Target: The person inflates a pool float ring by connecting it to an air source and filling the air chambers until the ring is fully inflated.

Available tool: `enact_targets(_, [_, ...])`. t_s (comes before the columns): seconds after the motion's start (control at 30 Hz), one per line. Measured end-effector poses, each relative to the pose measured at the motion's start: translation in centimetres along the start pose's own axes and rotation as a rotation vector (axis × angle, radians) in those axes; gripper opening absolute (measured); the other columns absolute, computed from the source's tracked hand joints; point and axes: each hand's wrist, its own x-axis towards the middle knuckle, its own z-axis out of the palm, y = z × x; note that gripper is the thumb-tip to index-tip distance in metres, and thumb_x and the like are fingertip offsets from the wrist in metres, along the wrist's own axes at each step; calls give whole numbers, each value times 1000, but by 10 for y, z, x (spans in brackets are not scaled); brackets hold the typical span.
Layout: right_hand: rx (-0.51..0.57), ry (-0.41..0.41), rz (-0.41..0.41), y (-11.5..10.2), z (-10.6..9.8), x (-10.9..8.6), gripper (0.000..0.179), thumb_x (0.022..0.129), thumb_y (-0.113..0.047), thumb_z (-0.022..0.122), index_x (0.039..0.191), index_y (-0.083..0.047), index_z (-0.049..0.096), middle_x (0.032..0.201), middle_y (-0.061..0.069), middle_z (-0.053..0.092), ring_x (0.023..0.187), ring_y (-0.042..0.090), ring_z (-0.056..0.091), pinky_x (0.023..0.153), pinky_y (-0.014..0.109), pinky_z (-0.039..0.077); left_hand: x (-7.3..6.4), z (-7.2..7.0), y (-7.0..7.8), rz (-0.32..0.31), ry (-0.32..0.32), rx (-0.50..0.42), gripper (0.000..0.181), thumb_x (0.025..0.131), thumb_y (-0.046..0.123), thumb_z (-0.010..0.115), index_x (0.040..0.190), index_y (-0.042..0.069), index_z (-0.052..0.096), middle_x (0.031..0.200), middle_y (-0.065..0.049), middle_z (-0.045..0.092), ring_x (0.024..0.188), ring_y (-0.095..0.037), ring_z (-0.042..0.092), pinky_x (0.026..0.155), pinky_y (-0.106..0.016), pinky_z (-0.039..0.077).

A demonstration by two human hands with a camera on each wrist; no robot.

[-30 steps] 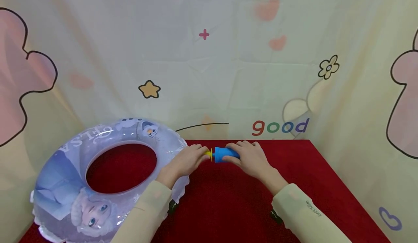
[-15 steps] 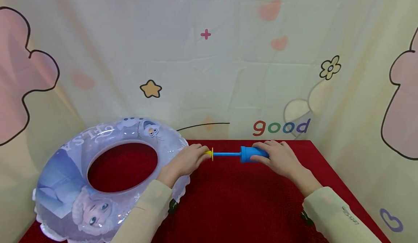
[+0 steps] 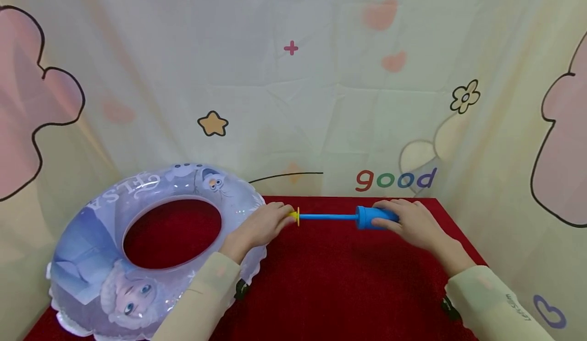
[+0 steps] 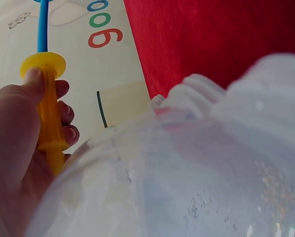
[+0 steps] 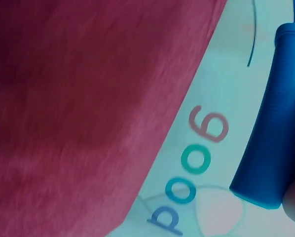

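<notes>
A hand air pump spans both hands in the head view, lying roughly level. My left hand (image 3: 261, 226) grips its yellow handle (image 4: 50, 116), with the thumb along the handle just under the round flange. My right hand (image 3: 417, 224) holds the blue barrel (image 3: 367, 217). Between them the thin blue rod (image 3: 327, 217) is drawn far out. The right wrist view shows the barrel's length (image 5: 273, 113), while most of that hand is out of frame. A puffed-up, printed swim ring (image 3: 84, 244) lies at the left, partly under my left forearm.
The table has a red cloth (image 3: 348, 280). Behind it hangs a pale curtain (image 3: 257, 66) with printed stars, hearts and the word "good" (image 3: 395, 179). The clear, frilled edge of the swim ring fills much of the left wrist view.
My right hand has moved right with the barrel, from close against the yellow flange, drawing the rod out. The left hand has stayed nearly still on the handle. The ring looks the same.
</notes>
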Motion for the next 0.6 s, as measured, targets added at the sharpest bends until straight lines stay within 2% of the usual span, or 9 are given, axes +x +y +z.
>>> enact_targets(0.1, [-12, 23, -15, -6, 5, 7, 49, 96, -47, 70, 133, -15, 66, 125, 15, 67, 113, 38, 61, 91, 60, 44, 1, 0, 0, 21, 27, -10, 10, 106, 21, 58, 109, 14, 65, 89, 5, 54, 83, -14, 50, 77, -32, 45])
enact_targets(0.2, [-41, 40, -29, -21, 12, 17, 49, 95, -46, 71, 133, -15, 67, 125, 14, 68, 112, 37, 62, 91, 59, 44, 1, -1, -1, 30, 37, -12, 10, 106, 21, 58, 108, 13, 65, 89, 5, 54, 82, -14, 50, 78, -32, 45])
enact_targets(0.47, [-118, 77, -53, -85, 39, 47, 50, 95, -53, 68, 131, -18, 68, 120, 10, 70, 108, 32, 65, 92, 56, 45, 0, -3, 3, 10, 28, -32, 14, 106, 21, 59, 113, 11, 65, 90, 4, 54, 84, -14, 51, 77, -31, 46])
enact_targets(0.6, [-122, 62, -65, -105, 47, 58, 50, 96, -58, 64, 130, -20, 67, 116, 8, 70, 104, 29, 66, 90, 54, 45, 1, -2, 5, -10, 11, -24, 21, 107, 23, 56, 121, 9, 64, 94, 2, 56, 87, -14, 53, 79, -32, 48])
